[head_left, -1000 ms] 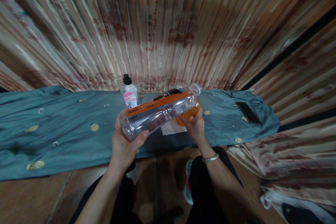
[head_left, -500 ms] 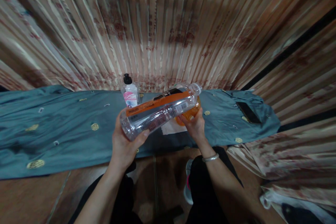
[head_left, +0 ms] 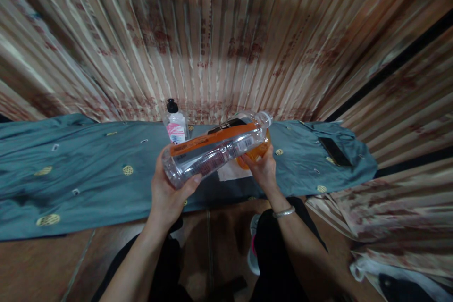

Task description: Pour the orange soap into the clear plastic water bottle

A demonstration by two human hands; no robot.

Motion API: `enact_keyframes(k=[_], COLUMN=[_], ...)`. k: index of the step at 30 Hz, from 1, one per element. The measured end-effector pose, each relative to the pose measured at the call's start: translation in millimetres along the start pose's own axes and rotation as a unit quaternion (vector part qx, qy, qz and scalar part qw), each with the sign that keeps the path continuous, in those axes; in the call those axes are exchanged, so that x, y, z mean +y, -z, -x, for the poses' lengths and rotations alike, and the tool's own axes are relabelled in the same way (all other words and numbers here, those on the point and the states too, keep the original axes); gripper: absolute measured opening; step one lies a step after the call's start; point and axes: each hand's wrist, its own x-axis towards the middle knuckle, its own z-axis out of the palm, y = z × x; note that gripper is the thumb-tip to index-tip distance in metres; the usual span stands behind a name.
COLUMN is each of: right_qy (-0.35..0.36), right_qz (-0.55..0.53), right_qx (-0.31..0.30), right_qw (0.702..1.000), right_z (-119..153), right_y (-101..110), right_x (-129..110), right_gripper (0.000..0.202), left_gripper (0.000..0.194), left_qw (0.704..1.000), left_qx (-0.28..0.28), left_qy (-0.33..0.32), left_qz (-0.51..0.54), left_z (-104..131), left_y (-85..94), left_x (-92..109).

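A large clear bottle point(head_left: 215, 148) with an orange and black label lies tilted in the air, its neck up to the right. Its base end is gripped by my left hand point(head_left: 171, 193). My right hand point(head_left: 264, 167) is wrapped round an orange container point(head_left: 255, 153), which sits below the clear bottle's neck and is partly hidden by it. Whether the two touch, I cannot tell. Under them, a white sheet point(head_left: 231, 171) lies on the cloth. Behind the clear bottle's base, a pump bottle point(head_left: 176, 125) with a black top and pink label stands upright.
A teal cloth point(head_left: 95, 165) with yellow patterns covers the long surface. A dark phone point(head_left: 334, 151) lies at its right end. Pleated curtains point(head_left: 219, 33) rise behind it and on the right. Below are my legs and the tiled floor point(head_left: 35, 269).
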Motion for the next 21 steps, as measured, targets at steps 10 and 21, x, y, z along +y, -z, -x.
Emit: enact_keyframes(k=[10, 21], right_qy=[0.01, 0.017], right_qz=[0.004, 0.007], right_qx=[0.005, 0.014], right_qw=[1.0, 1.0], right_z=[-0.2, -1.3], right_y=[-0.7, -2.7], right_x=[1.8, 5.2], right_gripper=[0.092, 0.089], left_gripper=[0.107, 0.108], left_qw=[1.0, 1.0], left_qx=[-0.004, -0.007], left_qy=[0.015, 0.019], left_qz=[-0.001, 0.0], left_z=[-0.2, 0.1], left_y=[-0.6, 0.1], left_x=[6.5, 6.1])
